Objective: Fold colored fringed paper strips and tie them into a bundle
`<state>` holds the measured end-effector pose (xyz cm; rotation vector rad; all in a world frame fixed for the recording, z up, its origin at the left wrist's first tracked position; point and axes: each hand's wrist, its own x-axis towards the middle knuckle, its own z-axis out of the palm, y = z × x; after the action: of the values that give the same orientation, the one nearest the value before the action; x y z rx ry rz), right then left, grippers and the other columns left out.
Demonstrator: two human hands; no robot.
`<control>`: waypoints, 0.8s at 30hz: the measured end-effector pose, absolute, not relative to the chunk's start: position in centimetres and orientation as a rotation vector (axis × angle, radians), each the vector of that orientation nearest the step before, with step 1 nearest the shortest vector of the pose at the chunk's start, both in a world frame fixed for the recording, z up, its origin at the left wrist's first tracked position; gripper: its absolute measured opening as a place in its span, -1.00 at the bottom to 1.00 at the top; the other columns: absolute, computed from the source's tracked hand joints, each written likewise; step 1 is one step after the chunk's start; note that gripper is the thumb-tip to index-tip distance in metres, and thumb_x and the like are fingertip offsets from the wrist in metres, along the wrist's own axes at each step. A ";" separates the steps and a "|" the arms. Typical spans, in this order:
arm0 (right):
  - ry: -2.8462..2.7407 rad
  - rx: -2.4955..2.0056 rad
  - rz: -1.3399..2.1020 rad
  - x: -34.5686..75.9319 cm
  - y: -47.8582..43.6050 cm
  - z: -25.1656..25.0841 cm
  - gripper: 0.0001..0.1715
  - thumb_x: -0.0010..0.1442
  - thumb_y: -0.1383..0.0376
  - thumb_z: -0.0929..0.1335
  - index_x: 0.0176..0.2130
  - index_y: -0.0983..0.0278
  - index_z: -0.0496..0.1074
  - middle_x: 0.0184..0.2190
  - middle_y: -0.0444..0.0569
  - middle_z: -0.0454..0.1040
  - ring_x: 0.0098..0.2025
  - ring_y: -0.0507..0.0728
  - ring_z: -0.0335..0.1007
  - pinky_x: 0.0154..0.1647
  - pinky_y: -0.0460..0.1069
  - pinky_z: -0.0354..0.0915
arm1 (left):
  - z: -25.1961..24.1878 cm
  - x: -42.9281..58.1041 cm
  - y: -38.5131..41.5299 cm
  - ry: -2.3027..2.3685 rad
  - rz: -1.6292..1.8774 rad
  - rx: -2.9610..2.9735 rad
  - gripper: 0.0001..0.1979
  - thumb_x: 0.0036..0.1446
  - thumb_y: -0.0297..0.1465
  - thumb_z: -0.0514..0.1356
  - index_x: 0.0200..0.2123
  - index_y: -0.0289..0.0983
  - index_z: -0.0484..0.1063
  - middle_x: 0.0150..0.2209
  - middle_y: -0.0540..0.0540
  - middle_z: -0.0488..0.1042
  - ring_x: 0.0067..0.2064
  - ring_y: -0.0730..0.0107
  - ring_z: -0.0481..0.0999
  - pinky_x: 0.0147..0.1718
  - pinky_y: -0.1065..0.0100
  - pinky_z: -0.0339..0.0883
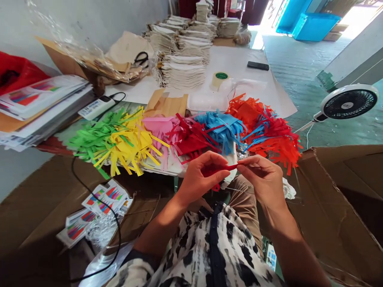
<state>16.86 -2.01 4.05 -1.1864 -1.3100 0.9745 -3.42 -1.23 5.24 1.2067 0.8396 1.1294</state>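
Between my two hands, above my lap, is a red paper tassel [231,167] with its top twisted into a thin roll. My left hand [206,173] is closed around its body, and my right hand [260,171] pinches the narrow tip. Some red strips hang below my left fingers. Just beyond my hands, fringed paper bundles lie along the table's near edge: green [95,129], yellow [130,145], pink [160,129], dark red [191,137], blue [223,127] and orange-red [278,139]. A thin string or wire runs below my right hand.
Stacks of off-white bundles [184,71] stand at the back of the table [230,59], with a tape roll [220,77] and a phone [257,65]. Black scissors [141,59] lie left. A fan [348,104] stands right. Cardboard boxes [338,199] flank my legs; printed cards [103,199] lie in one.
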 end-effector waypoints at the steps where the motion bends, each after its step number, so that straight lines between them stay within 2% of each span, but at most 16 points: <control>1: -1.296 -1.179 0.972 16.9 -2.0 4.0 -0.87 0.17 0.20 0.60 -0.24 0.10 0.68 -0.31 -0.14 0.64 -0.27 0.06 0.55 -0.19 -0.03 0.42 | 5.3 -3.4 -1.3 0.851 1.136 1.193 -0.73 0.12 -0.31 0.50 -0.19 -0.26 0.54 -0.23 -0.05 0.61 -0.23 0.43 0.63 -0.19 0.43 0.54; 8: -1.172 -1.042 1.287 16.1 -2.2 2.7 -0.81 0.09 0.23 0.64 -0.29 0.11 0.63 -0.28 -0.16 0.62 -0.24 0.05 0.53 -0.18 -0.06 0.43 | 4.7 -2.1 -1.3 0.917 1.184 1.153 -0.71 0.09 -0.27 0.51 -0.31 -0.28 0.52 -0.34 -0.01 0.58 -0.34 0.49 0.57 -0.31 0.46 0.47; 12: -1.113 -1.079 1.277 15.9 -2.7 2.4 -0.80 0.11 0.22 0.63 -0.26 0.11 0.63 -0.30 -0.17 0.61 -0.27 0.03 0.51 -0.20 -0.07 0.42 | 4.2 -1.7 -1.4 0.916 1.185 1.149 -0.74 0.14 -0.28 0.48 -0.33 -0.27 0.49 -0.37 0.02 0.53 -0.36 0.52 0.52 -0.33 0.49 0.43; 19: -1.159 -1.158 1.162 16.8 -2.6 3.1 -0.79 0.11 0.18 0.63 -0.26 0.15 0.64 -0.32 -0.14 0.62 -0.26 0.06 0.52 -0.16 -0.04 0.41 | 4.3 -1.5 -1.7 0.921 1.174 1.219 -0.77 0.17 -0.29 0.44 -0.27 -0.25 0.48 -0.30 -0.01 0.55 -0.30 0.46 0.56 -0.24 0.43 0.50; 24: -1.119 -1.151 1.275 16.4 -3.0 2.7 -0.72 0.06 0.13 0.64 -0.29 0.18 0.61 -0.32 -0.13 0.62 -0.29 0.06 0.52 -0.24 -0.05 0.42 | 3.4 -0.6 -2.3 0.997 1.294 1.376 -0.89 0.22 -0.38 0.36 -0.27 -0.24 0.49 -0.27 -0.03 0.56 -0.22 0.41 0.57 -0.17 0.40 0.47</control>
<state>16.37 -3.03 2.68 -1.1511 -1.1189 1.2749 -0.63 -2.26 3.42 1.3762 0.9971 1.2942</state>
